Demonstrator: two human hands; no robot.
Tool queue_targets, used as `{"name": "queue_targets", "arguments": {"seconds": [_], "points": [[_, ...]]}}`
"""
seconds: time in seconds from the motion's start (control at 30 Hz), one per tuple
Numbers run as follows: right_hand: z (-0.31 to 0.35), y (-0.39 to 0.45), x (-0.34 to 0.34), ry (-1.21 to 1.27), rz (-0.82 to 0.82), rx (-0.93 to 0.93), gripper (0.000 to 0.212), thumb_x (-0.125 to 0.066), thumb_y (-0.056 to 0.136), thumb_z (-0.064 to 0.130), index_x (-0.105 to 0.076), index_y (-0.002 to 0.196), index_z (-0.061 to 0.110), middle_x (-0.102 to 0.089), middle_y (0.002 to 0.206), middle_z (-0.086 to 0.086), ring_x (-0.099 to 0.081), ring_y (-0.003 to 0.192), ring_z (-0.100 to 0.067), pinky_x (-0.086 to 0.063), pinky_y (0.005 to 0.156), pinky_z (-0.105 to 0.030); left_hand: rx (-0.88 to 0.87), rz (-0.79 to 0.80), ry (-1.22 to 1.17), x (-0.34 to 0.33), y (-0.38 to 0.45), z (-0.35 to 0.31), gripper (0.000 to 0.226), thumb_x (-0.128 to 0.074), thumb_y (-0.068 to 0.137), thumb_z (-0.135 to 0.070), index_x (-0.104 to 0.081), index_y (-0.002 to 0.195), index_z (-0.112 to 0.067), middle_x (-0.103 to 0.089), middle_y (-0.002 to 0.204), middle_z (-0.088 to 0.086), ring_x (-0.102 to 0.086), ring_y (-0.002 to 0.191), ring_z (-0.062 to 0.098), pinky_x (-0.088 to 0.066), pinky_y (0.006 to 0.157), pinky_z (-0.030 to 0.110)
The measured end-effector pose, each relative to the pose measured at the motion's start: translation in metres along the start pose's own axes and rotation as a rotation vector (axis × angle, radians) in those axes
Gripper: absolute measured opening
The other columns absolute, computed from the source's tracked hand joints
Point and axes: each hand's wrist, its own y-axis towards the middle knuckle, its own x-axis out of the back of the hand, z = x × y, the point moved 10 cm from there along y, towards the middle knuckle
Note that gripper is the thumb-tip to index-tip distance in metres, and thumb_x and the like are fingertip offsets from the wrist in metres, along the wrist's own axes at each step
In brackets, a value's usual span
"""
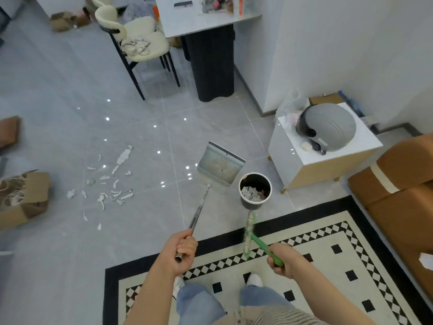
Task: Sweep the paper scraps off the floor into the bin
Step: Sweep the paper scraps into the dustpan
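2 hands point(185, 248) grip metal dustpan point(220, 164); green broom point(251, 233); round bin point(255, 190).

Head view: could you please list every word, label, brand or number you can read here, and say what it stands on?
No text can be read in this view.
Packets on the table: coloured printing, too blurred to read.
Helmet: a small patch near its lower edge, too small to read.
Bin, dustpan, cardboard box: no lettering visible.

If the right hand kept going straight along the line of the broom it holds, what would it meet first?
Probably the bin: the right hand aims its green broom up-left, bristles just short of it. Depth is uncertain.
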Motion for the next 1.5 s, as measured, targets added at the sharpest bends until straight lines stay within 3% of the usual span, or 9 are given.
{"name": "queue_targets", "arguments": {"seconds": [0.17, 0.27, 0.37, 0.5, 0.83, 0.97, 1.13, 1.23, 1.5], "points": [[0.016, -0.012, -0.053, -0.087, 0.06, 0.026, 0.018, -0.039, 0.097, 0.008, -0.051, 0.084, 0.007, -0.045, 0.058, -0.004, -0.04, 0.025, -0.005, -0.028, 0.028, -0.011, -0.04, 0.003, -0.157, 0.016, -0.028, -0.03, 0.038, -0.043, 0.095, -0.02, -0.034, 0.058, -0.019, -0.032, 0.033, -0.002, -0.032, 0.019, 0.008, -0.026, 0.02, 0.015], [0.029, -0.015, -0.089, -0.153, 0.093, 0.048, 0.007, -0.048, 0.095, 0.01, -0.054, 0.093, 0.006, -0.047, 0.057, -0.004, -0.042, 0.029, -0.006, -0.028, 0.029, -0.013, -0.083, 0.012, -0.217, 0.032, -0.045, -0.056, 0.034, -0.047, 0.088, -0.012, -0.037, 0.055, -0.016, -0.032, 0.035, -0.002, -0.033, 0.02, 0.008, -0.027, 0.021, 0.014], [0.046, -0.021, -0.126, -0.222, 0.104, 0.086, 0.007, -0.049, 0.094, 0.008, -0.053, 0.089, 0.006, -0.047, 0.053, -0.004, -0.041, 0.031, -0.007, -0.027, 0.03, -0.014, -0.115, 0.02, -0.285, 0.048, -0.064, -0.082, 0.031, -0.048, 0.086, -0.009, -0.04, 0.056, -0.013, -0.033, 0.036, -0.002, -0.033, 0.02, 0.008, -0.028, 0.023, 0.012], [0.064, -0.031, -0.181, -0.3, 0.102, 0.116, 0.006, -0.049, 0.094, 0.006, -0.054, 0.09, 0.004, -0.047, 0.052, -0.005, -0.04, 0.033, -0.009, -0.026, 0.031, -0.015, -0.18, -0.003, -0.421, 0.079, -0.087, -0.124, 0.03, -0.042, 0.096, -0.014, -0.04, 0.066, -0.014, -0.033, 0.037, -0.001, -0.033, 0.02, 0.007, -0.028, 0.024, 0.01], [0.092, -0.047, -0.328, -0.391, 0.057, 0.172, 0.007, -0.053, 0.091, 0.005, -0.053, 0.096, 0.001, -0.049, 0.051, -0.005, -0.041, 0.034, -0.009, -0.028, 0.032, -0.016, -0.243, -0.003, -0.669, 0.171, -0.142, -0.237, 0.014, -0.036, 0.1, -0.017, -0.045, 0.092, -0.01, -0.035, 0.038, 0.002, -0.034, 0.021, 0.01, -0.031, 0.024, 0.014], [0.092, -0.056, -0.392, -0.392, 0.083, 0.19, 0.011, -0.053, 0.093, 0.007, -0.055, 0.1, -0.002, -0.046, 0.051, -0.005, -0.039, 0.038, -0.01, -0.028, 0.032, -0.017, -0.273, -0.01, -0.7, 0.21, -0.168, -0.28, 0.024, -0.034, 0.101, -0.018, -0.048, 0.112, -0.003, -0.034, 0.038, 0.002, -0.034, 0.022, 0.009, -0.031, 0.024, 0.015], [0.099, -0.06, -0.463, -0.438, 0.104, 0.185, 0.008, -0.056, 0.091, 0.007, -0.057, 0.091, -0.001, -0.049, 0.053, -0.006, -0.04, 0.04, -0.011, -0.027, 0.037, -0.018, -0.321, 0.021, -0.774, 0.237, -0.197, -0.336, 0.021, -0.033, 0.102, -0.019, -0.044, 0.087, -0.009, -0.034, 0.037, 0.002, -0.034, 0.02, 0.01, -0.03, 0.024, 0.013], [0.114, -0.056, -0.501, -0.486, 0.112, 0.198, 0.011, -0.056, 0.091, 0.006, -0.057, 0.081, 0.001, -0.049, 0.055, -0.008, -0.041, 0.04, -0.012, -0.027, 0.037, -0.016, -0.327, 0.058, -0.814, 0.246, -0.208, -0.369, 0.019, -0.034, 0.101, -0.019, -0.043, 0.087, -0.012, -0.035, 0.038, 0.003, -0.035, 0.02, 0.011, -0.03, 0.024, 0.014], [0.167, -0.03, -0.626, -0.62, 0.166, 0.165, 0.01, -0.054, 0.09, 0.004, -0.055, 0.08, 0.0, -0.051, 0.057, -0.01, -0.042, 0.038, -0.013, -0.031, 0.033, -0.016, -0.375, 0.121, -0.88, 0.26, -0.239, -0.477, 0.025, -0.042, 0.095, -0.019, -0.039, 0.071, -0.012, -0.035, 0.04, 0.001, -0.036, 0.022, 0.011, -0.031, 0.025, 0.013]]}}
